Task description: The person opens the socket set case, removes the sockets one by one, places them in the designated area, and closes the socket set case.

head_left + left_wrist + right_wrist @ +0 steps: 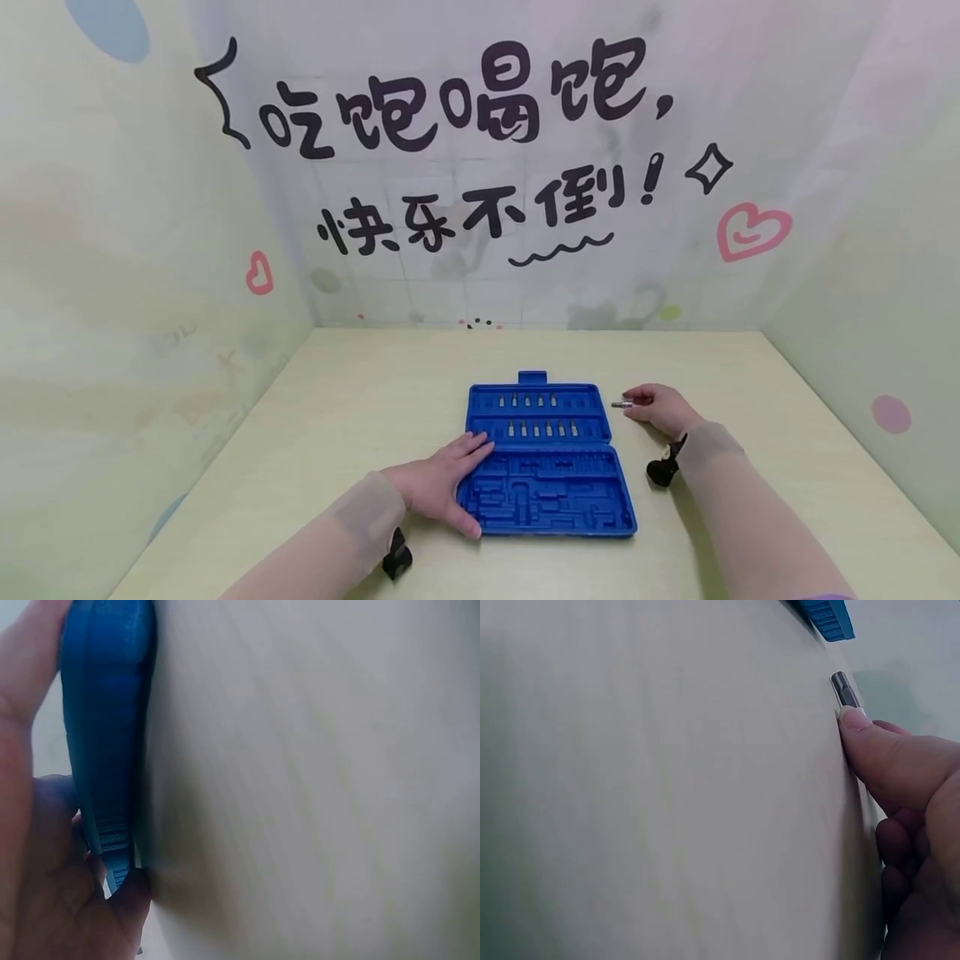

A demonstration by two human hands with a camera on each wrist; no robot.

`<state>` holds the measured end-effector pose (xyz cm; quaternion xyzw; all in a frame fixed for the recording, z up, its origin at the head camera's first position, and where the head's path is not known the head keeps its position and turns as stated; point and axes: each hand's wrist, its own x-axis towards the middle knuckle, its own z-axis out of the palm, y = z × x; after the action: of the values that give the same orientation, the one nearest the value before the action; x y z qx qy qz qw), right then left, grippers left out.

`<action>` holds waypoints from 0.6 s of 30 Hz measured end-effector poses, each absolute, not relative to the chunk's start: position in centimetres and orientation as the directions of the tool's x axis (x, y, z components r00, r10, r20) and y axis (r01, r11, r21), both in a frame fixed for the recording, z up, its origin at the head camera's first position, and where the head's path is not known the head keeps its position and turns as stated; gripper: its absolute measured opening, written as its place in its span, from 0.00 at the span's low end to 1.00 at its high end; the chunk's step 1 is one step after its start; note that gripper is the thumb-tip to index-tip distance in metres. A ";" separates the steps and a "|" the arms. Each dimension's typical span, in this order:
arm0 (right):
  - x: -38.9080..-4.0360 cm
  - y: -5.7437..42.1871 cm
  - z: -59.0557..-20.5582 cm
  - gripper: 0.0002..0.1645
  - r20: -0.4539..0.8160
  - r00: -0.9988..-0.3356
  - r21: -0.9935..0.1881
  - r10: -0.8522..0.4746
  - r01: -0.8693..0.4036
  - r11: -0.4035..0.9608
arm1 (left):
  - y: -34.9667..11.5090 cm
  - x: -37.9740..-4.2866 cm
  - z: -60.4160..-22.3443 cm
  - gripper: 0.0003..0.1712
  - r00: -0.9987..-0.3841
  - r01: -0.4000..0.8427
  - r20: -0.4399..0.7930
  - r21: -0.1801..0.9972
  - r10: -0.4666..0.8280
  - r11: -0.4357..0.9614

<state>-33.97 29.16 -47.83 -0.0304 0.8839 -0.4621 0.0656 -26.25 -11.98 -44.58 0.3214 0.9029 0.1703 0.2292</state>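
Observation:
A blue plastic bit case (555,493) lies unfolded on the table, its latch tab at the far side. Two rows of short silver bits (527,400) stand in its far half; the near half shows moulded recesses. My left hand (442,483) rests along the case's left side, fingers over the edge and thumb by the near corner. The left wrist view shows the case's side wall (109,735) against that hand. Right of the case, my right hand (663,411) pinches a small silver metal bit (844,688) between thumb and fingers, its tip pointing toward the case.
The pale wooden table (360,375) runs back to a printed wall sheet (487,283) with black lettering. Similar sheets hang on the left and right sides. Each wrist wears a black camera, one by the left sleeve (397,554).

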 end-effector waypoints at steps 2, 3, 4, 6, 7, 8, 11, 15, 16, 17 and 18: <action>-33.9 29.2 -47.7 0.26 -0.098 -0.990 -0.824 -0.106 0.021 0.567 | -12.0 -26.2 -44.5 0.67 -0.690 0.503 -0.301 0.455 0.658 0.735; -33.8 29.2 -47.6 0.26 -0.104 -0.990 -0.824 -0.095 0.033 0.566 | -11.9 -26.1 -44.5 0.67 -0.690 0.502 -0.300 0.458 0.659 0.734; -33.7 29.2 -47.6 0.27 -0.111 -0.990 -0.826 -0.089 0.042 0.563 | -12.0 -26.0 -44.5 0.67 -0.687 0.502 -0.302 0.461 0.661 0.732; -33.3 29.2 -47.5 0.27 -0.120 -0.990 -0.831 -0.073 0.060 0.553 | -12.0 -25.8 -44.6 0.67 -0.681 0.499 -0.307 0.471 0.665 0.728; -33.2 29.2 -47.4 0.27 -0.125 -0.990 -0.834 -0.063 0.071 0.548 | -12.0 -25.7 -44.6 0.67 -0.678 0.496 -0.311 0.475 0.666 0.727; -33.0 29.1 -47.2 0.27 -0.130 -0.990 -0.836 -0.054 0.080 0.543 | -12.0 -25.7 -44.7 0.67 -0.677 0.494 -0.314 0.477 0.666 0.727; -32.7 29.0 -46.3 0.27 -0.110 -0.993 -0.834 -0.053 0.063 0.548 | -11.9 -25.8 -44.8 0.67 -0.676 0.501 -0.308 0.473 0.669 0.725; -32.5 28.0 -44.4 0.29 -0.072 -0.997 -0.831 -0.036 0.040 0.555 | -11.9 -26.1 -44.8 0.68 -0.682 0.520 -0.289 0.454 0.672 0.724; -32.6 27.5 -44.0 0.29 -0.067 -0.997 -0.838 -0.027 0.042 0.543 | -12.0 -26.2 -44.7 0.68 -0.684 0.520 -0.288 0.452 0.670 0.725; -32.6 27.0 -43.5 0.30 -0.065 -0.998 -0.851 -0.016 0.047 0.523 | -12.0 -26.2 -44.7 0.68 -0.686 0.518 -0.288 0.452 0.668 0.726; -32.6 26.4 -43.1 0.30 -0.069 -0.998 -0.865 -0.001 0.059 0.499 | -12.0 -26.3 -44.7 0.68 -0.688 0.515 -0.290 0.450 0.665 0.729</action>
<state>-32.57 26.36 -43.10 0.0168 0.8652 -0.5002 0.0301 -26.29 -12.02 -44.67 0.3269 0.9030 0.1690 0.2219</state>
